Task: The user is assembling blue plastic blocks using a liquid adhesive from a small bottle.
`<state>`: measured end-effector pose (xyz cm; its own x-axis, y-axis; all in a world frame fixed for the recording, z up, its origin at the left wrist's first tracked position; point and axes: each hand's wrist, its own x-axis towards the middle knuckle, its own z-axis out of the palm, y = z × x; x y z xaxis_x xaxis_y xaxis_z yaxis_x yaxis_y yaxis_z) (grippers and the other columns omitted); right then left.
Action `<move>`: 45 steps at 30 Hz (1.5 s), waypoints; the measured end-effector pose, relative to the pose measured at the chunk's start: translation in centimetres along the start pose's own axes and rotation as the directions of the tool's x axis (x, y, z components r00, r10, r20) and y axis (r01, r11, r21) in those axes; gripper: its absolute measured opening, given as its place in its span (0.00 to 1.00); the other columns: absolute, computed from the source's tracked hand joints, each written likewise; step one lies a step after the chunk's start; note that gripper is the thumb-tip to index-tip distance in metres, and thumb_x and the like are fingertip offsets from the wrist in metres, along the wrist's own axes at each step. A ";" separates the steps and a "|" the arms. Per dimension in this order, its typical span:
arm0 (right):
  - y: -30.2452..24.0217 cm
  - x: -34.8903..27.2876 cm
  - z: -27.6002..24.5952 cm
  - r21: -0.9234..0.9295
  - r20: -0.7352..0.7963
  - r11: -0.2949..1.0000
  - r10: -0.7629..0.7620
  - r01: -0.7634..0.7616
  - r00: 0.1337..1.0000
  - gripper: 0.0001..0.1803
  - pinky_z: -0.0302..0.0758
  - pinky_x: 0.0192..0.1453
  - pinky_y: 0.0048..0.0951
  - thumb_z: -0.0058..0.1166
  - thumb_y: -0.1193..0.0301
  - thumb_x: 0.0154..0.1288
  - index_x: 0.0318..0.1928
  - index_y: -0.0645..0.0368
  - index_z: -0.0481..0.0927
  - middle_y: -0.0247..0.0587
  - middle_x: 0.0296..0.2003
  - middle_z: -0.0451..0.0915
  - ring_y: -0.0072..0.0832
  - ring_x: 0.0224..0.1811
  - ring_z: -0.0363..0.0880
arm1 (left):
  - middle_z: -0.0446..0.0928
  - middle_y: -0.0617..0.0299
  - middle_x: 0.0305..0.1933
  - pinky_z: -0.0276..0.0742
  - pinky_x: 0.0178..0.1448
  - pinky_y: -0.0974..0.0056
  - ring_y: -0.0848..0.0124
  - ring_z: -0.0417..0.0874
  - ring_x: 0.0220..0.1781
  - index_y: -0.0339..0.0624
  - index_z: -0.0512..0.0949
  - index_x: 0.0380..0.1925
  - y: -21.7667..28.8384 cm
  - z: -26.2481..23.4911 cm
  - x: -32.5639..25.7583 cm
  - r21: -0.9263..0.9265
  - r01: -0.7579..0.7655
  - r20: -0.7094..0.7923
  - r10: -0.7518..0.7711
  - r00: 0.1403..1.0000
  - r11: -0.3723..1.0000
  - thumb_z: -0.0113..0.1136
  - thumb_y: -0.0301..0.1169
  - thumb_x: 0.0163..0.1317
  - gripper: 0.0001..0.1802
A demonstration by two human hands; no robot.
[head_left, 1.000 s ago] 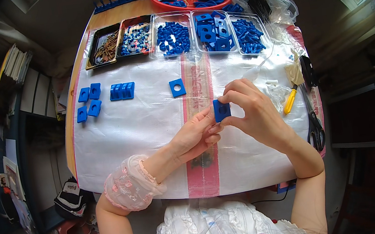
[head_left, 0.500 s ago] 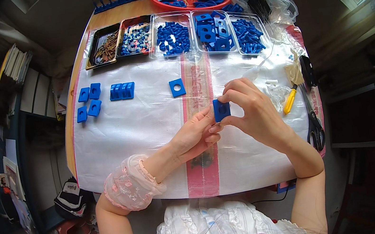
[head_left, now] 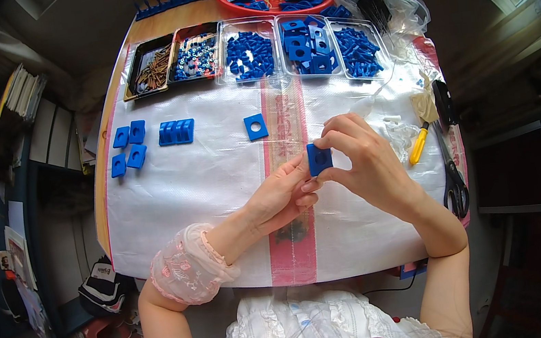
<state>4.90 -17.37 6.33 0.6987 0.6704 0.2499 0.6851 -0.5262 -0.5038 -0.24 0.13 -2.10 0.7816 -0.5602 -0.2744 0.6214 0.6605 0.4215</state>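
Between my two hands is a blue square plastic piece (head_left: 320,160) with a round recess or hole, held just above the sheet. My right hand (head_left: 360,156) pinches it by its top and bottom edges between fingers and thumb. From the left, my left hand (head_left: 287,191) grips the same piece at its side, its fingers partly curled beneath. Farther off lies a single blue square plate (head_left: 255,127) with a round hole. At the left are several loose blue square pieces (head_left: 136,156) and a row of blue pieces (head_left: 176,132) standing side by side.
Along the back stand trays of brass-coloured pins (head_left: 155,69), small mixed parts (head_left: 197,58), blue pegs (head_left: 249,54), blue plates (head_left: 298,49) and more blue parts (head_left: 358,51). Behind is a red basin (head_left: 276,12). On the right lie a yellow-handled tool (head_left: 418,147) and black scissors (head_left: 455,191).
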 end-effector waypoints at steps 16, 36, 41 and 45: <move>-0.3 0.3 -0.9 -0.059 0.001 0.997 -0.045 0.045 0.999 0.20 0.74 0.51 0.38 0.71 0.73 0.42 0.38 0.63 0.79 0.42 0.37 0.77 0.40 0.48 0.75 | 0.67 0.73 0.32 0.59 0.27 0.78 0.85 0.64 0.28 0.45 0.70 0.60 0.3 0.6 0.0 0.071 -0.070 -0.032 0.072 0.997 0.995 0.44 0.39 0.78 0.17; 0.0 0.5 -0.1 -0.076 0.059 0.997 -0.027 0.031 0.998 0.28 0.72 0.53 0.39 0.71 0.72 0.44 0.47 0.62 0.74 0.43 0.41 0.75 0.40 0.51 0.73 | 0.77 0.69 0.26 0.64 0.22 0.76 0.84 0.69 0.18 0.36 0.76 0.58 1.4 1.5 -0.7 0.693 -0.163 -0.116 0.332 0.936 0.703 0.51 0.32 0.74 0.18; 0.0 0.8 -1.6 0.046 0.048 0.999 0.013 -0.015 0.999 0.30 0.72 0.54 0.39 0.70 0.71 0.49 0.53 0.63 0.73 0.44 0.43 0.76 0.42 0.51 0.74 | 0.81 0.66 0.29 0.64 0.22 0.76 0.85 0.69 0.18 0.36 0.75 0.58 1.5 1.1 -0.5 0.688 -0.191 -0.102 0.354 0.930 0.700 0.49 0.30 0.74 0.17; 1.0 1.0 -3.0 0.147 0.027 0.982 0.119 -0.122 0.993 0.25 0.74 0.52 0.37 0.66 0.71 0.57 0.55 0.62 0.74 0.46 0.42 0.78 0.42 0.48 0.77 | 0.84 0.61 0.34 0.65 0.22 0.77 0.85 0.69 0.18 0.35 0.74 0.59 1.5 1.1 -0.3 0.678 -0.226 -0.065 0.362 0.930 0.700 0.47 0.30 0.74 0.18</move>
<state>6.92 -18.81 8.53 0.7695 0.6168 0.1657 0.5572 -0.5214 -0.6463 0.44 0.78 -0.43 0.9554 -0.2493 -0.1583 0.2214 0.2498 0.9427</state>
